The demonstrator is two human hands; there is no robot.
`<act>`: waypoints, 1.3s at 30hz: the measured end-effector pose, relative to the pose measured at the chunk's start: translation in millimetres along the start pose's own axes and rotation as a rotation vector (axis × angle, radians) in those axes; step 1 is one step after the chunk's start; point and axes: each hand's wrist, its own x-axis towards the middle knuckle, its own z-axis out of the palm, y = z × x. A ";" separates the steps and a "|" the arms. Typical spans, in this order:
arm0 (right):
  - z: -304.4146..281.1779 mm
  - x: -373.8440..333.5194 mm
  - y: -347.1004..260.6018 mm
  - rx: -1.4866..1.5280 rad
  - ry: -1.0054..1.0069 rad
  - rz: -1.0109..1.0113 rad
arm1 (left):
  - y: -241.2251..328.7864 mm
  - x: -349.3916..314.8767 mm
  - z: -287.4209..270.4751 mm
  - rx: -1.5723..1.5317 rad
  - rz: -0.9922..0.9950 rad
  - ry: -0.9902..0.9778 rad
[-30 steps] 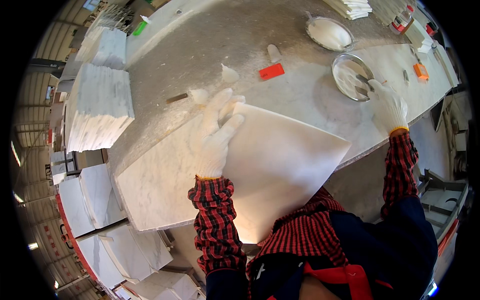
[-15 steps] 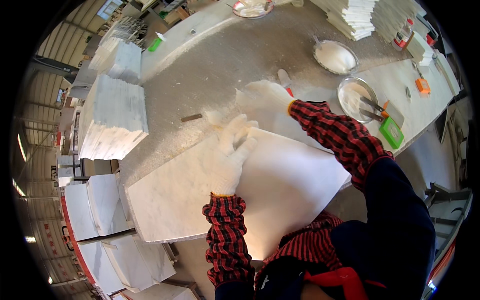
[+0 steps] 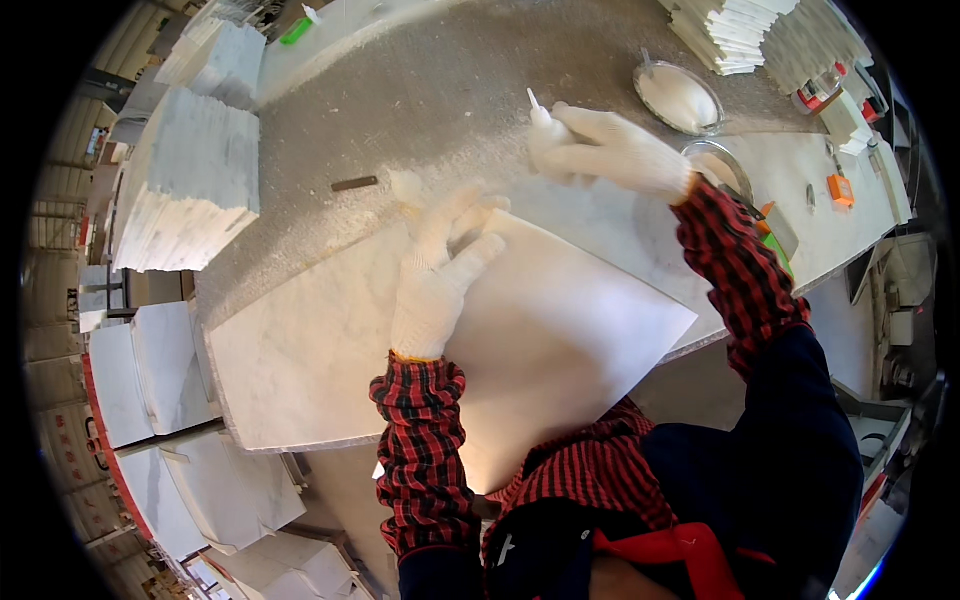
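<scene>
My left hand (image 3: 430, 285), in a white knitted glove, is at the upper corner of a smooth white panel (image 3: 570, 310). Its thumb lies on the panel's face, while its fingers bend over the corner edge. The panel is tilted, and its lower end reaches toward my body. Beneath my left hand and to its left lies a pale marble slab (image 3: 310, 350) on the worktable. My right hand (image 3: 625, 150), gloved likewise, is raised over the table, closed around a small white nozzle bottle (image 3: 543, 125). The nozzle points up; the palm and fingers partly hide the bottle.
A short dark bar (image 3: 354, 184) lies on the dusty table (image 3: 400, 110). At the right are a bowl of white powder (image 3: 678, 98), a second metal bowl (image 3: 722, 160) partly hidden by my right arm, and an orange tool (image 3: 840, 190). Stone stacks (image 3: 190, 180) stand at the left.
My right hand has moved right and away from the panel's corner. The bottle in it now shows clearly, nozzle upward. My left hand keeps its place on the panel, and the view has shifted.
</scene>
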 end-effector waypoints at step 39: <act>-24.4 -5.7 -42.1 -0.782 -0.136 -0.784 | 4.9 1.6 -4.1 0.067 -0.035 0.028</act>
